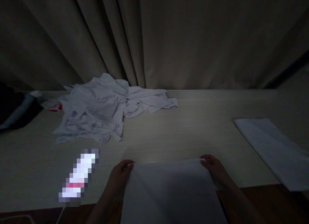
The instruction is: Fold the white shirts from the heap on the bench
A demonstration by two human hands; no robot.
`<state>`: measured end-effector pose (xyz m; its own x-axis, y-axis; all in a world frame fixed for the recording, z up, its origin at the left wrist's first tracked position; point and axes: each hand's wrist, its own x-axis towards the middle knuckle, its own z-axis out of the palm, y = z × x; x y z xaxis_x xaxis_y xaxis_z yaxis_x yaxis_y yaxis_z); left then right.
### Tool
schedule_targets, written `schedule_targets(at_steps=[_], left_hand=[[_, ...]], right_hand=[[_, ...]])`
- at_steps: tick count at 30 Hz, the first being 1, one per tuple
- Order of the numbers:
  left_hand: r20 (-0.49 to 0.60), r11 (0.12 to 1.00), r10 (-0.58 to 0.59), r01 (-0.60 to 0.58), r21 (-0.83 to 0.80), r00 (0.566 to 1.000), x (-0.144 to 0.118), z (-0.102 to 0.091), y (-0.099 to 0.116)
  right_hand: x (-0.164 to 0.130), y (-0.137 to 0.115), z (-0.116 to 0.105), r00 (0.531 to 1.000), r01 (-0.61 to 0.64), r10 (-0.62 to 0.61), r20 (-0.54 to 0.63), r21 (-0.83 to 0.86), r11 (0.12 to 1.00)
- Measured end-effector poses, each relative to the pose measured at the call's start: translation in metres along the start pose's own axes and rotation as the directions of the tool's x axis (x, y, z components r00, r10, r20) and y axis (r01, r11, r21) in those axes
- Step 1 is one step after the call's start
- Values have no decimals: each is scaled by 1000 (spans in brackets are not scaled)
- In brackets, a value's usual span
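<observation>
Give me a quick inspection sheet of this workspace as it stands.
Surface: pale wood-grain table, dimly lit.
Job's things: white cloth at the near edge, hanging over it.
Clutter: crumpled white garments far left; folded white cloth right; blurred bright object near left; dark item at the left edge.
Grippers: left hand and right hand each pinch a far corner of the cloth.
Cables: pale cord, bottom left.
Surroundings: beige curtain behind.
</observation>
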<state>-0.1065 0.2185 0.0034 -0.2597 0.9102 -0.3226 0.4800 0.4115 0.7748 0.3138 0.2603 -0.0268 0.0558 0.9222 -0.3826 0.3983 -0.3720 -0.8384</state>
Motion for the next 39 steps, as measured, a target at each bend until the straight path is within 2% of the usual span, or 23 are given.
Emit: schedule_targets(at_steps=[3, 5, 7, 8, 9, 11, 14, 18, 22, 29, 34, 39], left_hand=[[-3, 999, 5, -5, 45, 1000, 0, 1, -4], [-16, 994, -4, 6, 108, 1000, -1, 2, -8], [-19, 985, -12, 15, 172, 1000, -2, 3, -12], [-17, 981, -1, 4, 195, 1000, -2, 4, -13], [-12, 976, 29, -25, 216, 1000, -2, 4, -15], [17, 959, 124, -124, 255, 992, 1, 4, -20], [117, 907, 253, -277, 317, 960, 7, 1, -27], [227, 850, 320, -385, 359, 920, 11, -3, -34], [260, 816, 357, -435, 381, 897, 15, -6, -36], [282, 857, 201, -307, 413, 938, 25, -10, -17], [270, 840, 191, -300, 452, 944, 23, -5, -4], [295, 798, 257, -374, 473, 920, 21, -1, -2]], right_hand=[[2, 7, -2, 1000, 24, -21, 23, -110, 994], [2, 7, -3, 997, 66, -75, -30, -238, 969], [1, 2, 0, 976, 148, -199, -92, -392, 908], [1, -3, 2, 957, 210, -278, -87, -458, 864], [1, -9, 5, 933, 289, -357, -43, -504, 814], [1, -21, 12, 870, 464, -476, 126, -532, 708], [2, -34, 19, 789, 610, -508, 344, -534, 586], [1, -36, 18, 784, 621, -453, 424, -556, 553], [1, -33, 13, 768, 640, -440, 465, -553, 533], [10, -35, 16, 821, 570, -375, 430, -661, 489], [8, -30, 18, 818, 559, -448, 362, -685, 468], [3, -35, 29, 772, 610, -530, 350, -640, 467]])
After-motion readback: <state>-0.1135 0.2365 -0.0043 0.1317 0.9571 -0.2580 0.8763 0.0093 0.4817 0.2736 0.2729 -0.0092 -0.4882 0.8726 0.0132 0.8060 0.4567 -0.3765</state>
